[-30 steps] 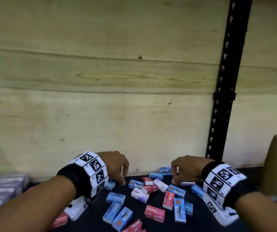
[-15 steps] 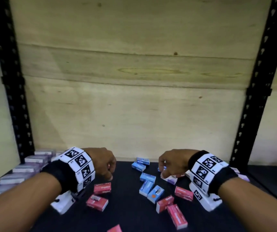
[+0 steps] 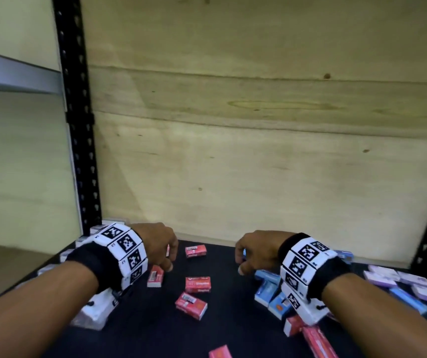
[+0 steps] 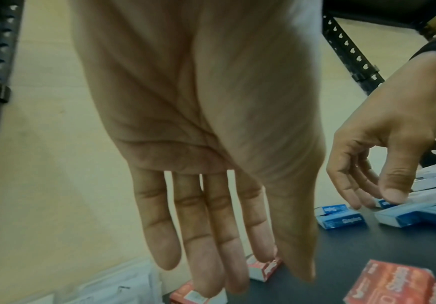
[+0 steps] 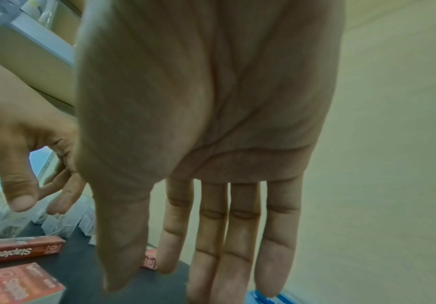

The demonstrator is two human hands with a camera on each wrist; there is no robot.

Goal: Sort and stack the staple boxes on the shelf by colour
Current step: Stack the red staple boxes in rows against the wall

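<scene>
Red staple boxes (image 3: 197, 284) lie loose at centre of shelf (image 3: 140, 321); blue boxes (image 3: 271, 293) sit to the right, purple ones (image 3: 398, 280) at far right. Left hand (image 3: 155, 244): fingers extended, nothing held, tips over a red box. Right hand (image 3: 256, 250): fingers straight, empty, tips at a blue box. Risk: small light boxes packed close, so fingers may nudge neighbours and mix colours, or knock a front box off the edge.

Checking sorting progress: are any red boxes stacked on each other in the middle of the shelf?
No: the red boxes each lie singly, apart, on the dark shelf.
</scene>
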